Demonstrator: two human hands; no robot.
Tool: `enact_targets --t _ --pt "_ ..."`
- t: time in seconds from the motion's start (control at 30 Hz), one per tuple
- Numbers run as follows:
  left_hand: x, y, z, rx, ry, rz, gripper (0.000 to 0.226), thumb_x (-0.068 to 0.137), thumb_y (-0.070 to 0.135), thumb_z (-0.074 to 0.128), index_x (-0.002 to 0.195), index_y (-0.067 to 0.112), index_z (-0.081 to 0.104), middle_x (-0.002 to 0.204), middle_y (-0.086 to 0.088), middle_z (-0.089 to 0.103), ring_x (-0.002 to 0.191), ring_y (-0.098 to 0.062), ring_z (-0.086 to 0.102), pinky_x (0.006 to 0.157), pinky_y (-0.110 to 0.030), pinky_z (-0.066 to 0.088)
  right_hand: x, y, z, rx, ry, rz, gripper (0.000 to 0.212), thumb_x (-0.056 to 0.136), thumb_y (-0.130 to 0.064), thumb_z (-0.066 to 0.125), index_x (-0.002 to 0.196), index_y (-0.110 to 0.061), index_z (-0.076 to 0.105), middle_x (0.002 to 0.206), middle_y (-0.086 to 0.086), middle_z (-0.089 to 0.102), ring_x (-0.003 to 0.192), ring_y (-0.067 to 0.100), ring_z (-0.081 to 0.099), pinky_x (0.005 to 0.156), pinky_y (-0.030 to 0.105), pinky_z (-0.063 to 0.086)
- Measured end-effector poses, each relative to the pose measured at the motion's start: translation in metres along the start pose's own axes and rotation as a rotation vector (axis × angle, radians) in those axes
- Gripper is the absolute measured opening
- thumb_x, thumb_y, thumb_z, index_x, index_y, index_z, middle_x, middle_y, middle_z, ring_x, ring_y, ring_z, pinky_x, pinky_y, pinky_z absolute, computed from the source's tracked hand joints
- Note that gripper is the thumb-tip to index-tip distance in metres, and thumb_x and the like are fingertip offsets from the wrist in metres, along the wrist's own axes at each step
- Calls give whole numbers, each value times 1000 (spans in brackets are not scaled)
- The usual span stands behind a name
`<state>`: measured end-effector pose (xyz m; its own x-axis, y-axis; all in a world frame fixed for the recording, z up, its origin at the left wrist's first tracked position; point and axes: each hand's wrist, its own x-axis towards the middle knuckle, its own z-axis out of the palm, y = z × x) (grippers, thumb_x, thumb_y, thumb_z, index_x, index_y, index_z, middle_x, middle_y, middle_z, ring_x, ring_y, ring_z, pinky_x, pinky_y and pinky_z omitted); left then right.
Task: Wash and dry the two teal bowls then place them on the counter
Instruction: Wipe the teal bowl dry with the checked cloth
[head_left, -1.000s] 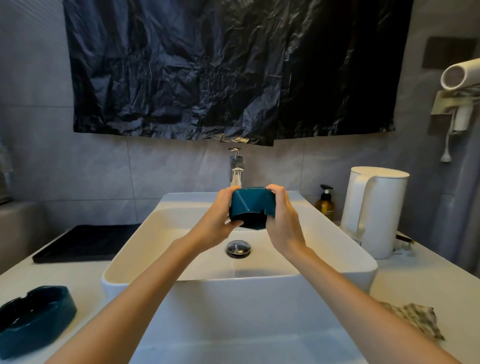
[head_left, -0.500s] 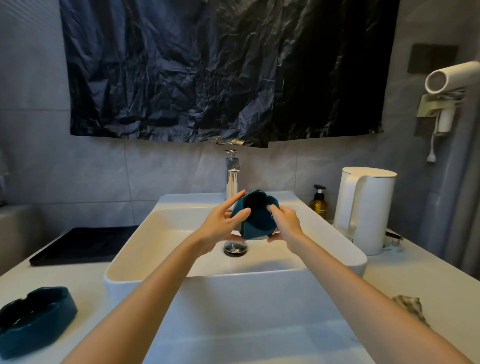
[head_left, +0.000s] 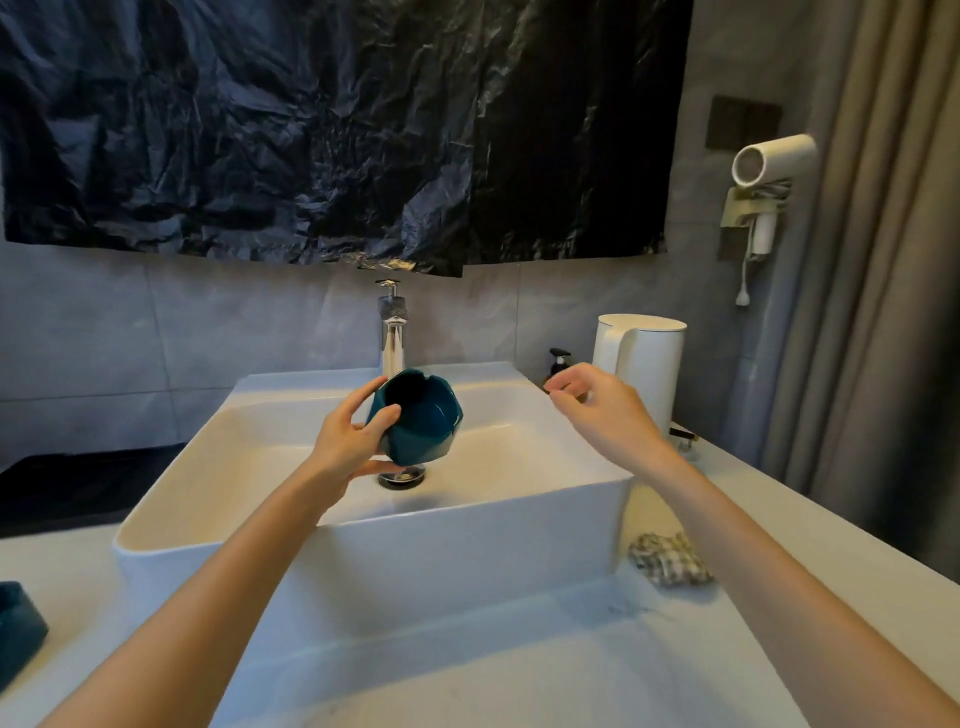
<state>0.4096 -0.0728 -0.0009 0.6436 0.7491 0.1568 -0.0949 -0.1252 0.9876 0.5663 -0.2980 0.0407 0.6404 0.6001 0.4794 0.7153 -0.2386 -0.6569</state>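
Second teal bowl seen on counter far left of sink, cut by frame edge. Teal bowl gripped by left hand above sink, over drain, tilted, opening turned up toward viewer; thumb and fingers curled round its side. Right hand held above sink's right rim, fingers loosely curled, nothing held. Checked cloth laid on counter just right of sink.

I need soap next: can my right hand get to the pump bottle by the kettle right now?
Probably yes: the right hand is empty and hovers just before the pump bottle, nothing between them; the kettle stands to its side.
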Motion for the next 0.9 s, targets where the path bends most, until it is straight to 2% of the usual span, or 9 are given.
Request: enact_targets --t 0.13,0.2,0.27,0.37,0.43,0.53,0.63,0.7,0.9 --pt "-1 -1 2 73 -12 28 46 92 12 57 131 36 49 137 -13 48 114 -38 54 61 -41 58 -31 40 -35 -165 98 183 8 96 -29 49 96 -24 56 84 -10 53 86 16 54 65 30 39" --pt "-1 -3 2 85 -30 33 46 92 12 57 132 34 49 137 -14 49 114 -38 54 63 -44 58 -45 70 -43 -365 64 285 12 96 -30 45 92 -26 55 89 -5 58 89 23 56 64 32 43" --pt "-2 -4 2 99 -47 38 46 92 12 57 133 33 49 136 -15 49 116 -39 53 66 -46 57 -54 103 -41 -533 -47 387 17 91 -28 42 84 -25 58 98 2 65 91 28 59 74 36 50" --pt "-2 -6 3 133 -68 53 47 91 13 58 133 32 49 137 -14 49 117 -40 52 63 -43 57 -65 136 -33 -607 -188 518 25 92 -24 47 106 -22 67 119 9 64 106 30 59 88 35 50" --pt "-3 -7 3 145 -76 54 47 91 12 58 133 32 49 137 -14 48 117 -40 52 60 -40 58 -70 151 -28 -632 -201 554 35 95 -27 47 126 -17 58 132 12 55 117 32 54 93 34 46" --pt "-3 -7 3 151 -88 61 46 91 11 58 131 32 51 135 -16 49 115 -40 52 62 -43 57 -73 160 -23 -593 -134 586 34 94 -32 54 123 -17 58 130 14 52 114 33 54 92 36 47" --pt "-4 -7 3 167 -101 71 44 91 10 58 129 32 51 135 -16 49 115 -40 52 61 -42 57 -70 153 -25 -610 -86 546 9 89 -26 62 95 -24 68 114 6 64 103 29 60 82 32 48" --pt "-4 -7 3 162 -101 74 44 91 10 59 128 32 51 135 -16 49 115 -41 52 60 -42 56 -65 143 -27 -666 -32 487 8 89 -19 60 87 -23 67 109 6 66 100 29 60 78 32 46" --pt "-3 -5 3 98 -43 75 47 91 11 59 132 33 49 134 -16 50 114 -40 54 62 -43 56 -36 62 -36 -533 455 -5 17 101 -20 38 103 -8 51 99 11 53 81 24 42 64 31 30"
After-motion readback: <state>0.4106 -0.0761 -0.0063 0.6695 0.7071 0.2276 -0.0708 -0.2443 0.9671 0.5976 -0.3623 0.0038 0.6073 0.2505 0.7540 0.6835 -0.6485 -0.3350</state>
